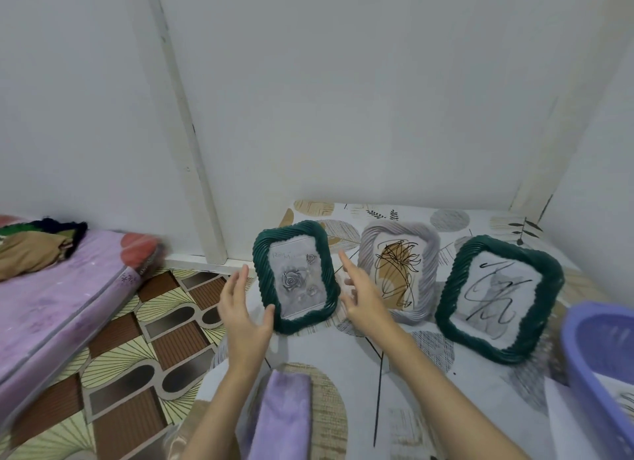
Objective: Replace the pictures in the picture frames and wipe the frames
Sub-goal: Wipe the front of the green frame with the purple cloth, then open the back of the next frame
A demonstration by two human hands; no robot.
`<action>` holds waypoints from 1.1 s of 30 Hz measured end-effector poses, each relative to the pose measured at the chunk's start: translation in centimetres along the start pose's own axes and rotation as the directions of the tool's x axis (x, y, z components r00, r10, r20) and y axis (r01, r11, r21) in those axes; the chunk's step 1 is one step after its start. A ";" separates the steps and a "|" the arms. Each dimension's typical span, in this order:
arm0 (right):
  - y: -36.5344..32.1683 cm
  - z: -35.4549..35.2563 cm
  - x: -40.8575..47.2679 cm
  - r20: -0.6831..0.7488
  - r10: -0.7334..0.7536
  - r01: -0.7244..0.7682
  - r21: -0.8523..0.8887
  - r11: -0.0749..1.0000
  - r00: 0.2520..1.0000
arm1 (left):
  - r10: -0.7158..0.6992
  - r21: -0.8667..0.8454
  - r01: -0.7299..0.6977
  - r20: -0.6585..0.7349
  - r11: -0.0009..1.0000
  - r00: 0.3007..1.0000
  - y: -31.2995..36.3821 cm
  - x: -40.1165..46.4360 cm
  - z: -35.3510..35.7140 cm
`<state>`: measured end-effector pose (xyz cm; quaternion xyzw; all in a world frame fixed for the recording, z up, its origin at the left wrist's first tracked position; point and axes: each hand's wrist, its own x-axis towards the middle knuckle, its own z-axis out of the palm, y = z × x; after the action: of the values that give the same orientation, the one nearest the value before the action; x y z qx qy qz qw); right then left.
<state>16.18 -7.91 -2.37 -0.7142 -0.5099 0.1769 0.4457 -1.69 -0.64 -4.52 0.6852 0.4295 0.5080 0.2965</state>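
A: Where is the frame being handled?

B: The left green frame (296, 276) stands on the table (343, 353) between the two hands, propped upright and leaning back a little. Its long axis runs up and down, tipped slightly to the left at the top, and its face looks toward the person.

A: And the hands?

B: The left hand (243, 317) has straight, relaxed fingers; its thumb touches the frame's lower left edge, the fingers stand apart from the rim. The right hand (363, 296) is also spread loosely, fingers extended, just beside the frame's right edge. I cannot tell whether it touches the rim.

A: What is the frame like?

B: A rounded rectangle with a thick, twisted, rope-like border in dark green, glossy like plastic. Inside is a pale grey picture of roses.

A: What else is nearby?

B: Just past the right hand stands a grey frame (399, 270) of the same twisted shape, holding a tan and black line drawing. Farther right is a second green frame (499, 300), tilted so its top leans right, with black strokes on grey. All three stand portrait-wise. Below the hands, between the forearms, lies a folded lilac cloth (283, 415), soft and fluffy. At the far right is a purple plastic basket (600, 367). The table wears a smooth cover printed with leaves and circles.
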 end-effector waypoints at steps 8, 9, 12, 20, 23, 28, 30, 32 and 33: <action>3.3 -4.9 -6.6 -0.459 0.088 -0.081 0.035 0.996 0.884 | 0.274 -0.145 -0.249 0.195 0.958 0.942 3.6 -3.1 5.5; 3.6 -5.4 -6.6 -0.466 0.115 -0.097 0.063 0.993 0.877 | 0.229 -0.166 -0.189 0.269 0.968 0.936 4.0 -3.3 6.4; 3.4 -6.5 -6.2 -0.425 0.150 -0.133 0.069 0.989 0.893 | 0.037 -0.152 0.034 0.445 0.988 0.895 4.8 -3.0 9.1; 3.1 -7.2 -3.5 -0.338 0.218 -0.182 0.134 0.974 0.916 | -0.222 -0.146 0.392 0.625 0.909 0.749 6.5 -0.1 12.9; 2.9 -7.4 -3.2 -0.330 0.255 -0.207 0.175 0.963 0.909 | -0.233 -0.170 0.410 0.606 0.896 0.760 6.6 0.0 12.6; 2.4 -7.3 -4.9 -0.322 0.260 -0.211 0.179 0.961 0.910 | -0.174 -0.219 0.336 0.538 0.916 0.825 6.6 -1.4 10.0; 2.4 -7.3 -6.0 -0.324 0.265 -0.203 0.211 0.956 0.908 | -0.127 -0.243 0.290 0.522 0.926 0.843 7.1 -2.3 8.7; 2.0 -7.5 -7.3 -0.313 0.265 -0.196 0.235 0.952 0.912 | -0.075 -0.275 0.247 0.513 0.929 0.855 8.0 -3.2 7.4; 1.6 -7.7 -8.0 -0.319 0.247 -0.184 0.215 0.959 0.915 | -0.051 -0.295 0.231 0.511 0.927 0.858 8.5 -3.7 6.8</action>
<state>19.19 -18.66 -1.17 -0.7424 -0.3244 0.1438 0.5682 6.74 -7.58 -1.11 0.6953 0.2929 0.3596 0.5490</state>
